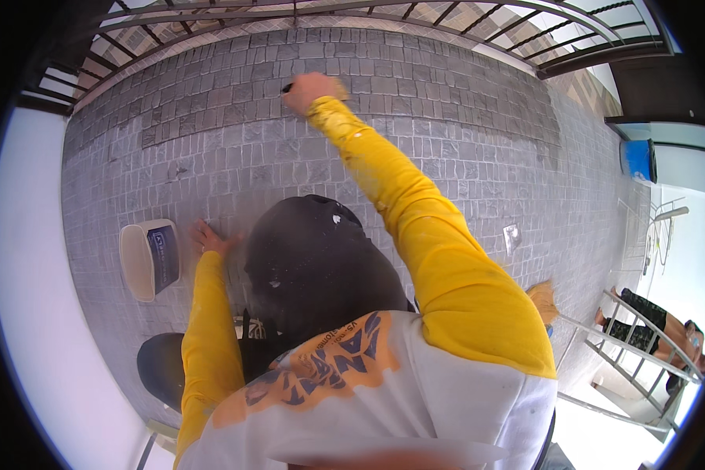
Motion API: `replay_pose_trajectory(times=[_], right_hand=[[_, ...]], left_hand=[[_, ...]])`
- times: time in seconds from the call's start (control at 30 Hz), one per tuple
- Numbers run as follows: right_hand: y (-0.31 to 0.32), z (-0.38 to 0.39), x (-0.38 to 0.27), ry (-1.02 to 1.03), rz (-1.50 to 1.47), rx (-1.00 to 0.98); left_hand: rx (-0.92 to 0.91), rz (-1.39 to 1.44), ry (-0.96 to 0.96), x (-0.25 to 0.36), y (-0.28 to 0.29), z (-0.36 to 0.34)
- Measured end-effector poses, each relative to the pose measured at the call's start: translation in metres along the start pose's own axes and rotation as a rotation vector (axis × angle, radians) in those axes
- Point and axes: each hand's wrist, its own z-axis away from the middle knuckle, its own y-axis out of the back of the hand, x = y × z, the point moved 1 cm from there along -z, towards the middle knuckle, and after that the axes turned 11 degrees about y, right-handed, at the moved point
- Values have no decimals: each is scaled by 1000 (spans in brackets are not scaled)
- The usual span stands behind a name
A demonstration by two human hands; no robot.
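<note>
Grey block-patterned paving (415,157) spreads in front of me, with a darker band at its far side. Stretched far ahead over that band, my right hand (310,92) is closed around something. A dark end sticks out at its left and a yellowish edge shows at its right; motion blur hides what kind of thing it is. My left hand (210,237) rests on the paving beside my bent knee, fingers spread and nothing in them. Just left of it stands a white bucket (137,260) with a dark blue label.
A dark metal railing (478,31) curves along the far edge, and a white wall (35,235) runs down the left. To the right are a blue container (638,160), a straw-coloured broom head (542,301), a metal ladder (615,345) and another person (674,337).
</note>
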Motion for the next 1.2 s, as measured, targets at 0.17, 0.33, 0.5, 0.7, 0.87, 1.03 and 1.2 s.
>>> replay_pose_trajectory(times=[0.17, 0.33, 0.5, 0.7, 0.87, 1.03, 1.2], right_hand=[[-24, -30, -81, 152, -400, 256], [25, 6, 98, -258, -983, 62], [124, 168, 322, -589, -963, 351], [146, 158, 335, -613, 55, 272], [44, 16, 138, -170, 140, 10], [-10, -62, -52, 119, -130, 189], [24, -83, 54, -110, -945, 98]], left_hand=[[130, -109, -46, -1, -5, -9], [173, -76, -12, -3, -3, -2], [189, -84, -50, -4, 8, 3], [165, -93, -24, 4, 17, 12], [60, -9, 29, 16, 17, 19], [-3, -31, -39, 14, 16, 20], [-81, -19, -27, 16, 25, 22]])
